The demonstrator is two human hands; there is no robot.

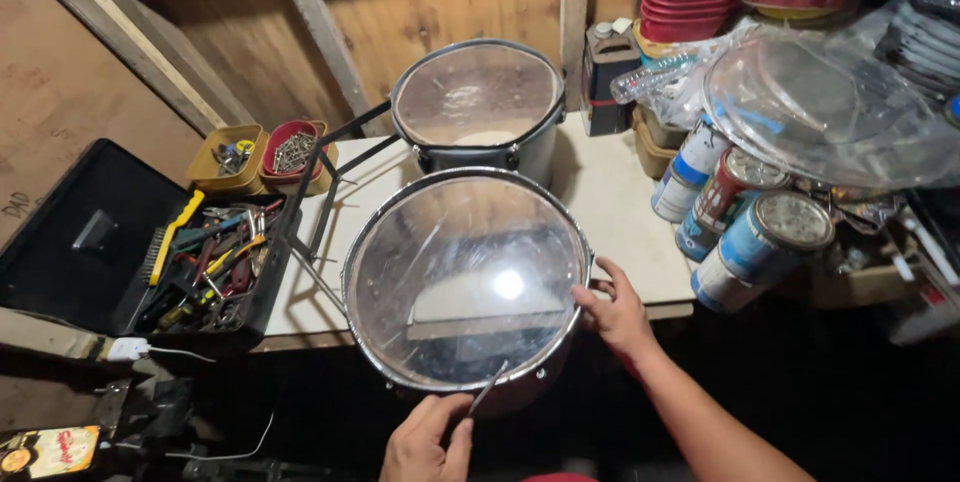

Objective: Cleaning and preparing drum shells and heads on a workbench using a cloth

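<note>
Plywood walls (300, 32) with bare timber studs (575, 2) close in the back. A pale surface (610, 212) stands against them, dim light all round, and the floor (800, 392) below lies in deep shadow.

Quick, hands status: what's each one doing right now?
Left hand: closed on a thin metal tool at the near drum rim.
Right hand: holding nothing, fingers resting on the drum's right rim.
</note>
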